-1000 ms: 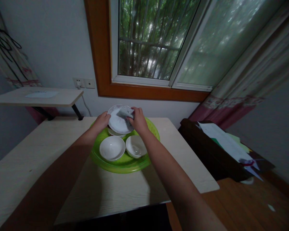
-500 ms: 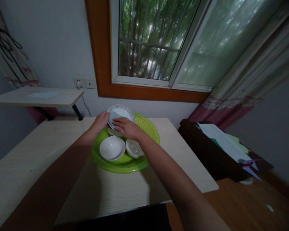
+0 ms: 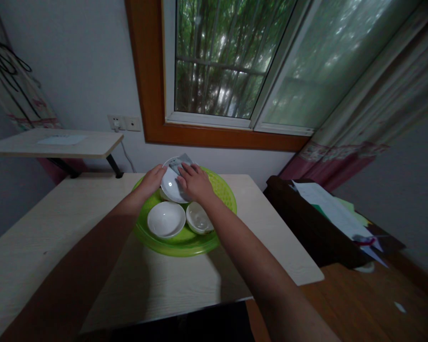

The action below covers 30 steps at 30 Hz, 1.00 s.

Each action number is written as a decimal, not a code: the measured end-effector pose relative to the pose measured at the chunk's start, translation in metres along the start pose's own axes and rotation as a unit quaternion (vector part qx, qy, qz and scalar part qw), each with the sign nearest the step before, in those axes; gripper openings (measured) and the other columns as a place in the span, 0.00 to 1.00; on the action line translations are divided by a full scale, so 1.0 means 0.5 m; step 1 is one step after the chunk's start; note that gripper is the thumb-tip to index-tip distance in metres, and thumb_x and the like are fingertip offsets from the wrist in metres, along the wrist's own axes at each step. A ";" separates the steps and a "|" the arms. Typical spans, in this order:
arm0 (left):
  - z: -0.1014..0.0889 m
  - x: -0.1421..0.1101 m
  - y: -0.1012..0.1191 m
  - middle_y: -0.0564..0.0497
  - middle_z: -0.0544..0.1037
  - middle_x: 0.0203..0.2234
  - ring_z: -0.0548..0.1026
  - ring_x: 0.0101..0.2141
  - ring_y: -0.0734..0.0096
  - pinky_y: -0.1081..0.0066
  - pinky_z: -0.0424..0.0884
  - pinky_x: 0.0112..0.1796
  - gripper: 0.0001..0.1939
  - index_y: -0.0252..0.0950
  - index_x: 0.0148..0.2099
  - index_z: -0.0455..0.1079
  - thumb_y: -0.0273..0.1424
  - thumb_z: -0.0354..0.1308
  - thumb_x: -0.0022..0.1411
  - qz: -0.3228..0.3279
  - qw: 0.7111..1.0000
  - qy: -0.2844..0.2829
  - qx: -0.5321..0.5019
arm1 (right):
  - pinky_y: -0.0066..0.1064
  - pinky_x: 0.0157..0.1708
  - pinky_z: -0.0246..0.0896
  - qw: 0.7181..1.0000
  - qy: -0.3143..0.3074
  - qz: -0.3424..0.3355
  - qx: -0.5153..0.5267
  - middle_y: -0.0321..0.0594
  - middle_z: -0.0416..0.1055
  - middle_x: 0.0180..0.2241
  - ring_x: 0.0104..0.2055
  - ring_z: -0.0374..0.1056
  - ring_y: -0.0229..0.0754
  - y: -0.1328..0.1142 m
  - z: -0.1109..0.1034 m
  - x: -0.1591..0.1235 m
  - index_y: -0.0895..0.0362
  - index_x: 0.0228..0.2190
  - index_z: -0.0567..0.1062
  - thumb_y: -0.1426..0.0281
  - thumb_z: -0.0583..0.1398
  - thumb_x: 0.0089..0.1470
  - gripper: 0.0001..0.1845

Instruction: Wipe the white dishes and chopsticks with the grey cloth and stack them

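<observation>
Locate the plate (image 3: 171,185) above the back part of the green tray (image 3: 185,250), near the back edge of the table (image 3: 271,237), face turned up toward the head camera. Find the left hand (image 3: 153,180) at the left rim, with fingers closed narrow on it. Find the right hand (image 3: 196,181) over the right side of the plate, with fingers stretched across the grey cloth (image 3: 180,159) and with the thumb slightly apart. Cannot tell whether pinching the cloth or only pressing it. Note the cloth at the far rim, with one corner reaching past.

Guard first against slipping of the plate. Likely cause: heavy pressure near the far or right rim, against a firm grip apparent at the left rim only. Guard also against loss of the cloth. Possible cause: bunching at the far rim.

Allow for the lower bowl (image 3: 163,195), mostly hidden beneath the plate. Cannot tell whether touching or apart. Expect possible chipping there on any sudden dip.

Check next the left bowl (image 3: 166,219) and the right bowl (image 3: 199,218), side by side toward the front edge of the tray. Treat the right bowl, partly covered by the right forearm, as exposed to a knock from a lowered wrist.

Farther out, allow for the wall (image 3: 221,159) just behind the table's back edge: risk of striking the plate on overreaching.
</observation>
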<state>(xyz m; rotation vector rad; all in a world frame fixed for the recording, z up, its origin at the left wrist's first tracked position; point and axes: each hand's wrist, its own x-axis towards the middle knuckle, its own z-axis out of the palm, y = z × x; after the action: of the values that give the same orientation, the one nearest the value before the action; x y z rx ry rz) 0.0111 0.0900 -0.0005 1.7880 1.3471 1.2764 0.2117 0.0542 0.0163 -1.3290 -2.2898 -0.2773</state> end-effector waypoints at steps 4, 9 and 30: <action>-0.006 0.000 0.004 0.46 0.77 0.36 0.73 0.38 0.59 0.63 0.69 0.43 0.19 0.37 0.40 0.71 0.46 0.46 0.65 -0.011 1.000 0.017 0.004 | 0.50 0.56 0.58 0.997 -0.005 0.062 -0.045 0.44 0.65 0.63 0.60 0.57 0.57 0.002 -0.015 -0.004 0.52 0.59 0.71 0.57 0.47 0.69 0.25; -0.020 0.001 0.010 0.48 0.76 0.34 0.72 0.38 0.60 0.64 0.67 0.43 0.19 0.38 0.37 0.69 0.46 0.46 0.66 -0.019 0.996 0.079 0.031 | 0.46 0.54 0.58 0.994 -0.049 0.075 -0.068 0.51 0.73 0.52 0.54 0.63 0.55 0.012 -0.016 0.002 0.57 0.45 0.81 0.58 0.46 0.69 0.27; -0.011 0.002 0.007 0.50 0.73 0.32 0.70 0.37 0.63 0.64 0.67 0.46 0.18 0.39 0.34 0.66 0.47 0.46 0.65 0.003 0.999 0.036 0.003 | 0.42 0.64 0.53 0.948 -0.039 -0.207 0.240 0.48 0.67 0.62 0.64 0.62 0.44 -0.012 0.004 0.005 0.56 0.57 0.73 0.61 0.53 0.68 0.22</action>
<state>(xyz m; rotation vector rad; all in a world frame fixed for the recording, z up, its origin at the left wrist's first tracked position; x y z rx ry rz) 0.0074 0.0892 0.0050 1.7668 1.3869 1.3525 0.2051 0.0540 0.0163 -0.6234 -2.4725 0.1981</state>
